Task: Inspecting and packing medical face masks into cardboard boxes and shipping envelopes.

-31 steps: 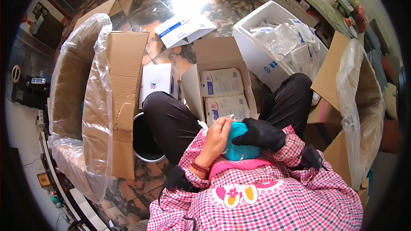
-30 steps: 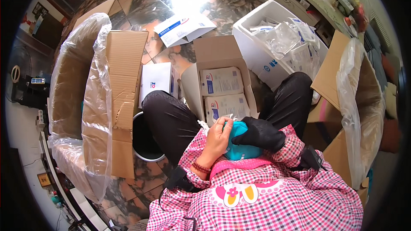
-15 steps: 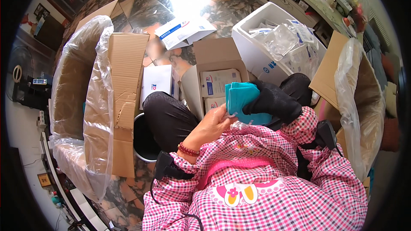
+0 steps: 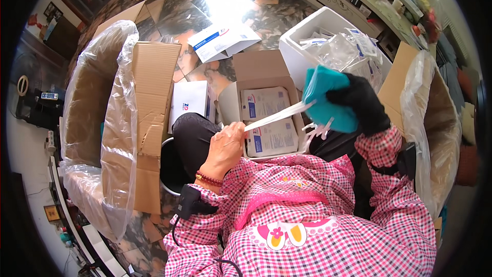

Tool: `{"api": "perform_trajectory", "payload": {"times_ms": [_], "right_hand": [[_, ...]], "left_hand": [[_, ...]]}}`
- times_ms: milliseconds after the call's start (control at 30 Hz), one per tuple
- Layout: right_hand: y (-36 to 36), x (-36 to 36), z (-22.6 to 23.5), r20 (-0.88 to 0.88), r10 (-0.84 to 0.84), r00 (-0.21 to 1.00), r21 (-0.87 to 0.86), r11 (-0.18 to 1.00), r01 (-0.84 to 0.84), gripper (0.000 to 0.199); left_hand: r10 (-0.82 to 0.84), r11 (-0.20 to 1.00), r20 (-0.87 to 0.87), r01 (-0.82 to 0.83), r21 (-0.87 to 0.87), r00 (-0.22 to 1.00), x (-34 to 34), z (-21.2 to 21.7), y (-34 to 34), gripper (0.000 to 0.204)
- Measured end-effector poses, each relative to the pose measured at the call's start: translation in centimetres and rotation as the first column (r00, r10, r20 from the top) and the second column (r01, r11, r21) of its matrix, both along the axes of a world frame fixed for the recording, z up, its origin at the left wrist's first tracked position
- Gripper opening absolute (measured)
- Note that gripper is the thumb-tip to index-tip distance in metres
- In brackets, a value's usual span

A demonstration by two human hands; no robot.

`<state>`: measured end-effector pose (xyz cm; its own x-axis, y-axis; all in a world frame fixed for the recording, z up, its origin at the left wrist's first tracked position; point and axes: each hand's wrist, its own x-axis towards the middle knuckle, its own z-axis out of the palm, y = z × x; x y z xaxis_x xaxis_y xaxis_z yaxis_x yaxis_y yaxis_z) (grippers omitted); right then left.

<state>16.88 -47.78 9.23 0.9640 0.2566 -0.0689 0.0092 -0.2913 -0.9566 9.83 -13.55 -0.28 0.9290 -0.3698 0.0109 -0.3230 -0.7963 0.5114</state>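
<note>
A stack of teal face masks [image 4: 319, 95] is gripped in my right hand [image 4: 361, 103], which wears a black glove. White ear loops [image 4: 279, 116] stretch taut from the stack to my bare left hand [image 4: 225, 146], whose fingers are closed on them. More white loops [image 4: 322, 129] dangle loose under the stack. Between my knees, below the stretched loops, stands an open carton [image 4: 261, 64] lined with flat white printed packets [image 4: 266, 103].
A lined cardboard box [image 4: 148, 97] stands at the left, another [image 4: 417, 118] at the right. A white foam box [image 4: 302, 46] holds clear packets. A small white box [image 4: 187, 100], a flattened carton [image 4: 223, 43] and a bin [image 4: 174, 166] are near my legs.
My right hand has moved right and up with the masks. My left hand has drawn left and down, stretching the white loops and uncovering the packets in the carton.
</note>
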Motion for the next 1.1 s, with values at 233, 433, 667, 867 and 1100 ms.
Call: {"api": "perform_trajectory", "payload": {"times_ms": [233,433,667,867,1100], "right_hand": [[1.1,-0.5,1.5,-0.158,0.0,0.987,0.249,0.968,0.04,0.041],[0.8,-0.8,1.1,-0.022,-0.064,0.998,0.031,0.997,0.065,0.034],[-4.1,0.0,2.9,-0.009,-0.263,0.965,0.153,0.953,0.261,0.032],[-3.6,-1.1,2.8,0.018,-0.205,0.979,0.137,0.97,0.201,0.03],[0.8,-3.2,0.4,0.422,0.401,0.813,0.102,0.871,-0.481,0.029]], "left_hand": [[0.107,0.91,-0.139,-0.153,-0.386,0.985,-0.4,2.1,-1.5,0.014],[0.058,0.991,0.195,-0.033,-0.131,0.979,-1.0,0.6,-1.9,0.012],[-0.025,0.999,0.184,0.032,-0.035,0.983,-2.8,-1.0,0.3,0.014],[-0.017,0.963,0.014,0.02,-0.268,1.0,-3.3,0.4,0.2,0.009],[0.011,0.975,0.139,0.02,-0.219,0.99,-1.1,2.7,-0.7,0.015]]}}
